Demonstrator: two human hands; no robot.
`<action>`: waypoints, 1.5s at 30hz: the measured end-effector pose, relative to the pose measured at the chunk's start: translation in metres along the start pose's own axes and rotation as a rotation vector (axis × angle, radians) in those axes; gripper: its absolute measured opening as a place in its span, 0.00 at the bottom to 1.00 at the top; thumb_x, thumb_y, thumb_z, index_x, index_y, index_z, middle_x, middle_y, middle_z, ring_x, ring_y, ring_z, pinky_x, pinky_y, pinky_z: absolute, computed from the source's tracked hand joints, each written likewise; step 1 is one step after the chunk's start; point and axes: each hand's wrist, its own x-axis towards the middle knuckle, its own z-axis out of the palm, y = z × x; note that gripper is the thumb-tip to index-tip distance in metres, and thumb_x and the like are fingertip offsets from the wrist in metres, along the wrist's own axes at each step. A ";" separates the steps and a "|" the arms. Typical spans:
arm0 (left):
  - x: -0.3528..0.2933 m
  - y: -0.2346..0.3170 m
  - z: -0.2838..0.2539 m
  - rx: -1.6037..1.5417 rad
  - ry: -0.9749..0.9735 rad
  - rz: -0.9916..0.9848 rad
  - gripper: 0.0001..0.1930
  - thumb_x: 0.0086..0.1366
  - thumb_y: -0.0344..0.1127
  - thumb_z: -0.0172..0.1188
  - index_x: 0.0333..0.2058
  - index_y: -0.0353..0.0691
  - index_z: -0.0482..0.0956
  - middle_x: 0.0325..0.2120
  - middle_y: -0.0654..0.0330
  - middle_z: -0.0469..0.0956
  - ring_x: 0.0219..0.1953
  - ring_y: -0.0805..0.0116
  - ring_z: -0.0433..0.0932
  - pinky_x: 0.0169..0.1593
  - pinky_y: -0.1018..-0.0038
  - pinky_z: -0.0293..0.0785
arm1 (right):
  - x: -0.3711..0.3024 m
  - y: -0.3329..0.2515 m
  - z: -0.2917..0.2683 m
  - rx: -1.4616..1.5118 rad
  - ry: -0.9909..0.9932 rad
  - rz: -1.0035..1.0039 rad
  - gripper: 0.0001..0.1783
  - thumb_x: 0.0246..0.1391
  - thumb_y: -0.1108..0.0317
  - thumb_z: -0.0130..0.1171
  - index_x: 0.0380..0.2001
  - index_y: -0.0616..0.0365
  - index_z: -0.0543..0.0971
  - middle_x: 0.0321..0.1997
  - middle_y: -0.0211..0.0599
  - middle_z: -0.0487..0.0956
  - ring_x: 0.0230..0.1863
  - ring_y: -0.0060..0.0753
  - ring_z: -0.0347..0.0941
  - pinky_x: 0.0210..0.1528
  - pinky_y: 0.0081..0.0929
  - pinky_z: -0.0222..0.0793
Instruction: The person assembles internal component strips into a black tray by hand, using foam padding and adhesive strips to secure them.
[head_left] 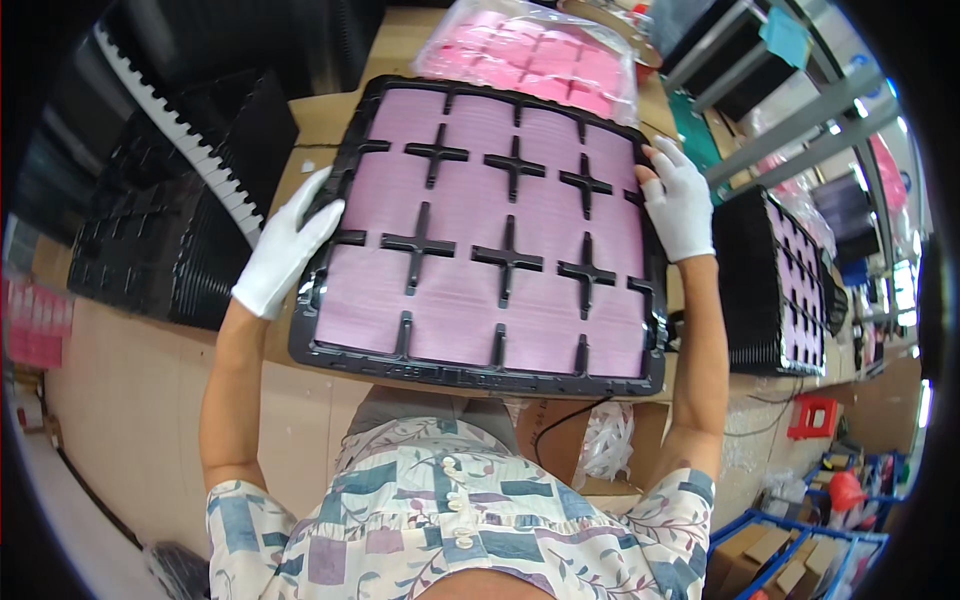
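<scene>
While both gloved hands grip it, the black tray point(480, 375) sits centre frame over the bench point(130, 390). Left hand point(285, 250) clamps its 9 o'clock edge, right hand point(680, 200) its 3 o'clock edge. Tray is square-ish, glossy black plastic, raised rim, cross-shaped dividers, pockets filled with pale pink sheets point(460, 290). Bagged pink parts point(530, 50) at 12 o'clock, black tray stack point(775, 290) at 3 o'clock.
</scene>
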 end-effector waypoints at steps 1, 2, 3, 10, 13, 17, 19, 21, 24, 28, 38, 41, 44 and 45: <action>-0.006 0.008 0.003 -0.010 -0.006 -0.030 0.32 0.66 0.40 0.58 0.63 0.31 0.60 0.55 0.53 0.71 0.55 0.71 0.69 0.59 0.76 0.63 | 0.001 -0.013 -0.004 0.014 0.048 0.028 0.14 0.50 0.66 0.61 0.39 0.61 0.80 0.48 0.48 0.79 0.45 0.51 0.76 0.49 0.41 0.70; -0.008 0.016 0.006 -0.019 -0.014 -0.059 0.34 0.65 0.40 0.59 0.64 0.32 0.58 0.55 0.54 0.71 0.54 0.72 0.69 0.59 0.77 0.64 | 0.000 -0.019 -0.005 0.013 0.127 0.090 0.16 0.52 0.60 0.60 0.38 0.61 0.80 0.43 0.50 0.79 0.41 0.52 0.76 0.45 0.42 0.71; -0.009 0.023 0.003 -0.010 -0.050 -0.126 0.36 0.63 0.40 0.60 0.65 0.33 0.57 0.56 0.53 0.70 0.55 0.70 0.69 0.60 0.76 0.63 | 0.000 -0.026 -0.015 -0.036 -0.059 0.265 0.19 0.52 0.55 0.60 0.36 0.61 0.80 0.39 0.51 0.80 0.40 0.53 0.77 0.43 0.42 0.71; -0.007 0.015 0.012 -0.039 -0.013 -0.055 0.39 0.62 0.39 0.61 0.67 0.36 0.52 0.58 0.52 0.68 0.57 0.66 0.68 0.62 0.73 0.61 | -0.031 -0.015 -0.018 0.203 -0.292 0.540 0.28 0.52 0.45 0.58 0.28 0.66 0.78 0.29 0.59 0.78 0.36 0.60 0.75 0.40 0.45 0.68; -0.014 0.026 0.013 -0.171 -0.011 -0.022 0.41 0.62 0.38 0.62 0.68 0.38 0.50 0.60 0.53 0.66 0.58 0.67 0.67 0.62 0.74 0.61 | -0.035 -0.026 -0.020 0.217 -0.057 0.572 0.25 0.52 0.50 0.60 0.32 0.67 0.79 0.32 0.60 0.78 0.38 0.60 0.75 0.41 0.42 0.68; -0.023 0.044 0.012 -0.266 0.067 0.146 0.41 0.61 0.32 0.61 0.69 0.40 0.48 0.64 0.56 0.60 0.61 0.69 0.64 0.63 0.74 0.60 | -0.028 -0.036 -0.055 0.436 0.219 0.539 0.25 0.52 0.55 0.63 0.44 0.67 0.78 0.32 0.52 0.80 0.34 0.39 0.79 0.41 0.29 0.70; -0.030 0.052 0.008 -0.302 0.138 0.276 0.40 0.60 0.27 0.57 0.69 0.43 0.49 0.67 0.59 0.54 0.65 0.70 0.59 0.65 0.74 0.58 | -0.024 -0.043 -0.073 0.811 0.250 0.506 0.24 0.55 0.63 0.63 0.50 0.71 0.74 0.41 0.45 0.80 0.43 0.25 0.74 0.48 0.21 0.68; -0.038 0.057 0.007 -0.381 0.156 0.285 0.40 0.60 0.26 0.56 0.69 0.43 0.49 0.67 0.59 0.54 0.65 0.70 0.58 0.65 0.74 0.58 | -0.023 -0.045 -0.080 0.927 0.316 0.483 0.26 0.57 0.69 0.62 0.55 0.72 0.71 0.50 0.39 0.77 0.49 0.26 0.72 0.54 0.22 0.66; -0.045 0.064 0.009 -0.484 0.184 0.283 0.40 0.59 0.24 0.55 0.69 0.44 0.49 0.67 0.60 0.56 0.65 0.70 0.59 0.65 0.73 0.58 | -0.029 -0.054 -0.092 0.974 0.365 0.453 0.26 0.57 0.69 0.63 0.55 0.71 0.71 0.50 0.39 0.77 0.49 0.24 0.72 0.54 0.21 0.65; -0.050 0.073 0.013 -0.654 0.147 0.245 0.37 0.61 0.27 0.57 0.68 0.42 0.53 0.60 0.60 0.65 0.56 0.72 0.68 0.59 0.75 0.66 | -0.036 -0.050 -0.099 1.023 0.353 0.471 0.26 0.57 0.68 0.63 0.55 0.70 0.71 0.50 0.38 0.78 0.49 0.24 0.72 0.54 0.21 0.66; -0.055 0.068 0.013 -0.681 0.047 0.013 0.26 0.58 0.28 0.59 0.56 0.37 0.67 0.45 0.62 0.74 0.43 0.74 0.75 0.47 0.77 0.74 | -0.035 -0.041 -0.089 0.565 0.233 0.462 0.16 0.57 0.64 0.60 0.44 0.64 0.77 0.38 0.43 0.80 0.36 0.31 0.77 0.44 0.25 0.70; -0.058 0.067 0.021 -0.691 0.065 0.041 0.26 0.58 0.26 0.58 0.57 0.37 0.67 0.46 0.61 0.73 0.44 0.75 0.74 0.47 0.77 0.74 | -0.017 -0.040 -0.080 0.310 0.482 0.153 0.11 0.50 0.71 0.63 0.39 0.58 0.80 0.39 0.40 0.79 0.40 0.41 0.76 0.45 0.31 0.71; -0.060 0.063 0.020 -0.706 0.051 0.026 0.27 0.58 0.26 0.58 0.58 0.37 0.66 0.46 0.61 0.73 0.44 0.74 0.73 0.49 0.78 0.73 | 0.005 -0.039 -0.076 0.144 0.465 0.041 0.09 0.46 0.71 0.63 0.34 0.55 0.82 0.38 0.38 0.78 0.43 0.41 0.74 0.46 0.34 0.69; -0.061 0.063 0.021 -0.705 0.051 0.026 0.27 0.58 0.26 0.58 0.58 0.37 0.66 0.46 0.61 0.73 0.44 0.74 0.73 0.49 0.78 0.73 | 0.011 -0.038 -0.072 0.091 0.444 0.005 0.09 0.45 0.68 0.65 0.32 0.56 0.82 0.40 0.37 0.79 0.43 0.43 0.73 0.47 0.35 0.69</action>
